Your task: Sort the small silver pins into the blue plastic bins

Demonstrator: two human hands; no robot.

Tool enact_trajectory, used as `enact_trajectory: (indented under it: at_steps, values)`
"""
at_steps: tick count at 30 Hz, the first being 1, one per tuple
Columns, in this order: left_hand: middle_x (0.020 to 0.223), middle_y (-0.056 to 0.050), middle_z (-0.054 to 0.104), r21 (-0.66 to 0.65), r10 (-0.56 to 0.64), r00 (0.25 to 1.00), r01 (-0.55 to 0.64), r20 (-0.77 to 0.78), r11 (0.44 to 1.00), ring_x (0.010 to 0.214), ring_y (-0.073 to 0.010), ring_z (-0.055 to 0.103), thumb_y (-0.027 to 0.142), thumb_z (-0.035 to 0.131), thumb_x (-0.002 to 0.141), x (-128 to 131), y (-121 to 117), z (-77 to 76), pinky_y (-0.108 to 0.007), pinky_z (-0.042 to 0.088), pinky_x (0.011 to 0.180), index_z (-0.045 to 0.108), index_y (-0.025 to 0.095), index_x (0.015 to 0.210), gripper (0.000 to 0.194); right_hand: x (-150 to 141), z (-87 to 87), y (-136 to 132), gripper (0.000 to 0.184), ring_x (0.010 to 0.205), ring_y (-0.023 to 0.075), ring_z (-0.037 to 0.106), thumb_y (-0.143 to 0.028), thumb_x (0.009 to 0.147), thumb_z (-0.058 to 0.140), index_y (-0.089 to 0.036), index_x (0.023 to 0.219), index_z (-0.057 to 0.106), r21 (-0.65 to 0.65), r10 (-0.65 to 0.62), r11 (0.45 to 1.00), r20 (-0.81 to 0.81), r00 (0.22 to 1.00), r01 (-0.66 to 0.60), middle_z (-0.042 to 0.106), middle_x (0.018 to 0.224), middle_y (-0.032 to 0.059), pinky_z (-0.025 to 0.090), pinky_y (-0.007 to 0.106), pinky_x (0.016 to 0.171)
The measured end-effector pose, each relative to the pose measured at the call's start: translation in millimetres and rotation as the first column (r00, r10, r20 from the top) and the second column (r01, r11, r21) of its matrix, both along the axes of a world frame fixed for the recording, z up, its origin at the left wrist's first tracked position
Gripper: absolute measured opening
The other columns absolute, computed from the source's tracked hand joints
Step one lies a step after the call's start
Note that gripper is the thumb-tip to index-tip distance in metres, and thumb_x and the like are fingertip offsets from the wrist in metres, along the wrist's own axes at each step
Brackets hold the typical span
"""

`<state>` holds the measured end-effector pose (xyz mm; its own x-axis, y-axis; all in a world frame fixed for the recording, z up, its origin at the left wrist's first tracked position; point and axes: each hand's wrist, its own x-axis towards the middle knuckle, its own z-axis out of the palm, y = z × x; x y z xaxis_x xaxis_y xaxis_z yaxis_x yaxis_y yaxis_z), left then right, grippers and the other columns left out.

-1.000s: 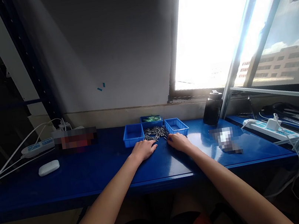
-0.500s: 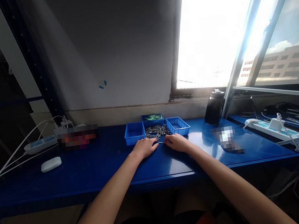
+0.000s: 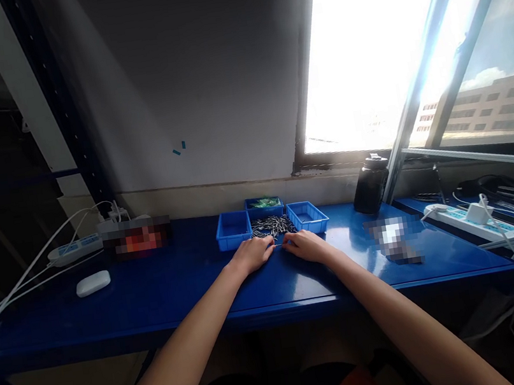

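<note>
My left hand (image 3: 251, 254) and my right hand (image 3: 304, 245) rest low over the blue table, fingertips facing each other a short gap apart. Both are closed in a pinch. A thin, light-coloured rod-like piece (image 3: 279, 244) spans the gap between the fingertips; its kind is too small to make out. Just beyond lies a heap of small dark and shiny slender metal pieces (image 3: 271, 224). A blue plastic bin (image 3: 235, 242) stands beyond my left hand, and another blue bin (image 3: 311, 225) beyond my right.
Behind the heap sits a blue box (image 3: 264, 210) with green material inside. A black bottle (image 3: 370, 185) and a blurred-out item (image 3: 397, 239) are on the right. Power strips (image 3: 471, 218) with cables lie at both sides, and a white case (image 3: 93, 283) at the left.
The view has shifted slightly. Both hands stay nearly in place, fingers still pinched, and the thin piece between them now looks lighter.
</note>
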<state>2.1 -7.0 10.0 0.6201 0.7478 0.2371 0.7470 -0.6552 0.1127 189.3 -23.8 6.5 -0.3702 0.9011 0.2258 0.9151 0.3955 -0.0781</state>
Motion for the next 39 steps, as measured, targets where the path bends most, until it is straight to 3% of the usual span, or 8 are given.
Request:
enact_trajectory:
  at_steps: [12,25,39]
  values:
    - [0.089,-0.005,0.063,-0.029,0.072,0.997,-0.072,0.005,0.997,0.083,-0.0208,0.059,0.040,0.033,0.085,0.1,-1.4,2.0,-0.027,0.042,0.066,0.052,0.024,0.099,0.029,2.0,-3.6,2.9,0.027,0.070,0.0136,0.058,-0.033,0.086,0.038,-0.020,0.095,0.059,0.004,0.039,0.999,-0.083,0.996,-0.039,0.063,0.076,0.0033,0.037,0.020,0.063]
    - [0.088,-0.006,0.063,-0.039,0.099,0.995,-0.099,-0.008,0.994,0.081,-0.0207,0.058,0.042,0.032,0.085,0.3,-4.0,5.6,-0.026,0.041,0.063,0.052,0.022,0.100,0.032,2.8,-2.4,2.7,0.025,0.066,0.0127,0.057,-0.032,0.085,0.040,-0.020,0.093,0.060,0.007,0.051,0.999,-0.090,0.995,-0.050,0.063,0.074,0.0030,0.038,0.019,0.061]
    - [0.083,-0.007,0.063,-0.005,0.078,0.997,-0.078,-0.008,0.997,0.076,-0.0219,0.059,0.045,0.028,0.085,-0.4,2.2,-2.5,-0.027,0.040,0.060,0.050,0.022,0.095,0.033,2.1,-0.9,1.9,0.026,0.071,0.0136,0.057,-0.032,0.085,0.040,-0.019,0.095,0.059,0.031,0.028,0.999,-0.112,0.993,-0.025,0.063,0.076,0.0035,0.037,0.020,0.064]
